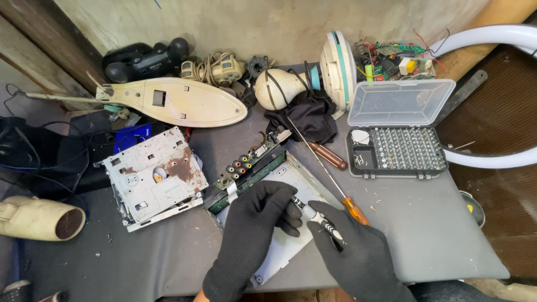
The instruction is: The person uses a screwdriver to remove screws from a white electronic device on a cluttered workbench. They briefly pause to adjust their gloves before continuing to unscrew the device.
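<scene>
Both my hands wear black gloves. My left hand point(254, 223) rests on a grey metal chassis point(305, 173) that carries a green circuit board with coloured sockets point(246, 165); its fingers pinch the tip of a small precision screwdriver point(313, 213). My right hand point(358, 254) grips that screwdriver's black handle, tip pointing left onto the chassis. A long screwdriver with an orange handle point(354, 209) lies just right of my hands, and one with a brown handle point(327, 155) lies behind it.
An open bit set case point(398, 148) with a clear lid sits at right. A rusty metal drive unit point(154, 176) lies at left, a cream shell point(179, 102), black cloth point(305, 117), lamp parts and loose electronics point(391, 59) along the wall. The table edge runs near me.
</scene>
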